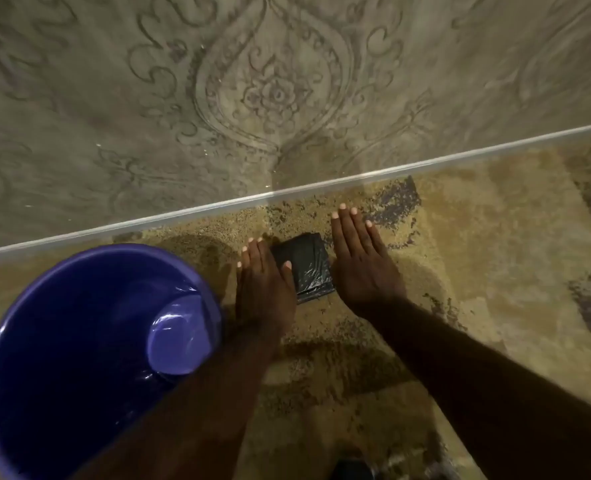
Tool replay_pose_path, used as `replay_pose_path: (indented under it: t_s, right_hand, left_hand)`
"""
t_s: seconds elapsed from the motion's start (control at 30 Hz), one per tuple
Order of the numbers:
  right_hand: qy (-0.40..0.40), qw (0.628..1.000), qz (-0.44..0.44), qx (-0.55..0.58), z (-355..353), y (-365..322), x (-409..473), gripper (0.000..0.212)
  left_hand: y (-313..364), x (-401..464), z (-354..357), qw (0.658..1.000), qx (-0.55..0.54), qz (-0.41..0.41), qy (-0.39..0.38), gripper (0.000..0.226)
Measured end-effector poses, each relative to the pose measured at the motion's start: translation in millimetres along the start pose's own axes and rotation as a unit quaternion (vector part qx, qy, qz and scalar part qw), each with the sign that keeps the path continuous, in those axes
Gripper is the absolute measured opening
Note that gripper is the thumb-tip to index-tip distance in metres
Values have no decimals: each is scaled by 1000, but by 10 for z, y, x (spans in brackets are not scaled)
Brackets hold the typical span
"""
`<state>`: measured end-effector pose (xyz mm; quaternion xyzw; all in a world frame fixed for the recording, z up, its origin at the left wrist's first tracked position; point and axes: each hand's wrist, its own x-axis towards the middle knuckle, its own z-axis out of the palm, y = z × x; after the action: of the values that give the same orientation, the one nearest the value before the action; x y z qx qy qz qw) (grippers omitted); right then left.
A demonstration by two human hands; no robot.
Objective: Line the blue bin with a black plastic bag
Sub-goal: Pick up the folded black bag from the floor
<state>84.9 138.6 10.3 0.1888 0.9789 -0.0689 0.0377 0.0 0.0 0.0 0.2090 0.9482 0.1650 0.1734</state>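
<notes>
The blue bin (62, 358) stands upright at the lower left with nothing inside it. A folded black plastic bag (308, 265) lies flat on the carpet to the right of the bin. My left hand (264, 282) lies flat at the bag's left edge, its thumb resting on the bag. At the bag's right edge my right hand (360, 261) is flat too, fingers stretched out. Neither hand grips the bag.
A patterned beige wall (252, 91) rises just behind the bag, ending in a white skirting strip (287, 195). The floor is a mottled tan and purple carpet (477, 237). A dark object (351, 469) shows at the bottom edge.
</notes>
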Motion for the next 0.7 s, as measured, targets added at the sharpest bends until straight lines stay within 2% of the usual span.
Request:
replay_pose_path:
  t_s: [0.13,0.3,0.4,0.57,0.7]
  right_hand:
    - [-75,997,13,-7,432,95,191,62]
    - [-142,990,-9,-9,920,111,506,63]
    - [-180,983,8,31,1096,72,688,70]
    - [-183,981,28,60,1410,69,886,73]
    - [-180,982,2,54,1518,83,999,61]
  left_hand:
    - [-112,322,345,999,44,-10,14,59]
    - [-280,642,689,992,116,28,-44,59]
    - [-335,808,870,990,118,13,-81,59]
    - [-397,1042,1136,979,146,-32,-135,60]
    - [-457,1202,1197,980,153,-38,-118,58]
